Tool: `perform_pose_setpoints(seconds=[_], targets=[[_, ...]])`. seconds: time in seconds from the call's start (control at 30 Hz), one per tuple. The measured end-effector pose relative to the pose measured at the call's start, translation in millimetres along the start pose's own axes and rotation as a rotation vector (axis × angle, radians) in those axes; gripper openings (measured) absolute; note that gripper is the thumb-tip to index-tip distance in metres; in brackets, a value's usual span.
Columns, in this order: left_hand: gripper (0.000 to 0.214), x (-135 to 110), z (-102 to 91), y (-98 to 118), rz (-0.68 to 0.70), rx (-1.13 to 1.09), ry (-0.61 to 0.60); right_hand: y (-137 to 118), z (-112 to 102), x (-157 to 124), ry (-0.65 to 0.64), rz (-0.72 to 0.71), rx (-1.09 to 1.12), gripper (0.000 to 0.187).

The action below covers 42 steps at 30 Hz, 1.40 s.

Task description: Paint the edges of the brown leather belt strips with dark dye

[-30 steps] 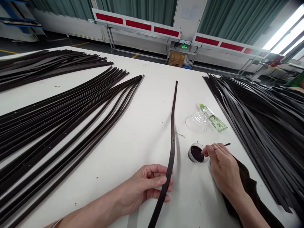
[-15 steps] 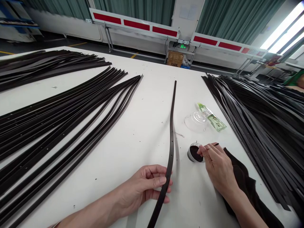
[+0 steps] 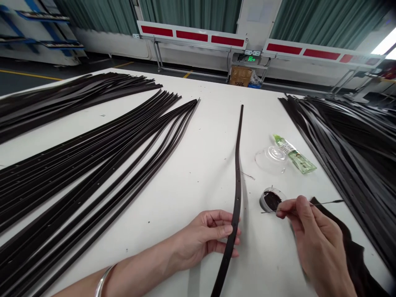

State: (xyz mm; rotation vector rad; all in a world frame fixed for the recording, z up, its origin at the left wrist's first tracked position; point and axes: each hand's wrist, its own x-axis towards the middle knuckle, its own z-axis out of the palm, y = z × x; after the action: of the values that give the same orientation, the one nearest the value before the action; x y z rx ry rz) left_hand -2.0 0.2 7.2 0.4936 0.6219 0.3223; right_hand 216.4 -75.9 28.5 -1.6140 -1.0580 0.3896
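My left hand point(image 3: 213, 235) grips a dark brown strap point(image 3: 237, 194) between thumb and fingers. Small holes run along the strap, and its far end reaches away over the white table. My right hand point(image 3: 315, 235) pinches a thin dark stick point(image 3: 326, 203), held roughly level, its left tip just in front of a small round cup point(image 3: 263, 203) of dark liquid. Behind the cup are a clear plastic lid point(image 3: 272, 159) and a green-and-clear tube point(image 3: 295, 154). A dark cloth point(image 3: 352, 247) lies beside and partly behind my right hand.
Dark straps point(image 3: 102, 165) lie fanned out on the left, with another bundle point(image 3: 77, 97) farther back. A large pile of straps point(image 3: 346, 156) covers the right side. The white table point(image 3: 173, 214) carries small dark specks. Beyond it stand a cardboard box point(image 3: 240, 77) and red-panelled benches point(image 3: 192, 35).
My right hand has drawn back from over the cup toward the right, and the stick now lies clear of the liquid. My left hand keeps its hold on the strap. The view has shifted left.
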Motion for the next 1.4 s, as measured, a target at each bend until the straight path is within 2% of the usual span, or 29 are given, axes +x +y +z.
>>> perform_pose_setpoints(seconds=[0.1,0.23,0.33,0.67,1.0,1.13,1.3,1.4], targets=[[0.024,1,-0.5,-2,0.005,-0.017,-0.027,-15,10,-16,-0.054,-0.105,-0.09,0.033],[0.027,2,-0.8,-3,0.013,-0.033,-0.062,-23,18,-26,-0.245,-0.444,-0.09,0.024],[0.028,2,-0.9,-3,0.014,-0.032,-0.059,-19,21,-25,-0.304,-0.583,-0.076,0.025],[0.028,2,-0.9,-3,0.008,-0.026,-0.064,-13,25,-24,-0.343,-0.644,-0.082,0.026],[0.026,3,-2.4,-5,0.029,-0.033,-0.082,-21,29,-24,-0.328,-0.742,-0.066,0.029],[0.027,4,-2.6,-4,0.015,-0.025,-0.09,-20,30,-24,-0.303,-0.709,-0.086,0.029],[0.027,4,-2.8,-5,0.025,-0.037,-0.09,-20,31,-24,-0.319,-0.753,-0.079,0.031],[0.027,4,-2.9,-5,0.021,-0.028,-0.091,-18,30,-24,-0.317,-0.71,-0.106,0.029]])
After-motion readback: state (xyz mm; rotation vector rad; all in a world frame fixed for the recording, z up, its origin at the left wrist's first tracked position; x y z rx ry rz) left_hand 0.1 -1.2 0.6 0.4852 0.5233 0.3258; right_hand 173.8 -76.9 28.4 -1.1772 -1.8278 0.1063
